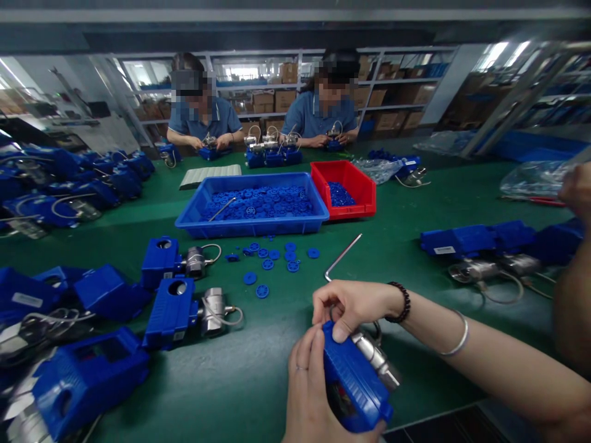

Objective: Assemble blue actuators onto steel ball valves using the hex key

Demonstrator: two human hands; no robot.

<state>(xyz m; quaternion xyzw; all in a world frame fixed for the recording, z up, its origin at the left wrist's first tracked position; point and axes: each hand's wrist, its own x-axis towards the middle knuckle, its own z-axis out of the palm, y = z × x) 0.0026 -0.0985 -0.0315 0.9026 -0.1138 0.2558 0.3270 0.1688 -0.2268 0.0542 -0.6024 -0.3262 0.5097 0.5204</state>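
A blue plastic housing point(355, 372) with a metal valve point(375, 357) along its right side is tilted near the table's front edge. My left hand point(307, 387) is wrapped around its left side and lower end. At the upper end my right hand point(353, 307) is closed on it, thumb pressed on the top face and fingers curled over the far edge. Whether those fingers also hold a small part is hidden. Just beyond my right hand lies a bent hex key point(342, 257). Small blue plastic wheels point(268, 264) are scattered to the left of it.
A blue tray point(252, 231) of wheels and a red bin point(353, 210) of small blue parts stand mid-table. Similar housings point(172, 311) crowd the left; others point(455, 240) lie right, beside another person's arm point(572, 295). Two people point(205, 120) work across the table.
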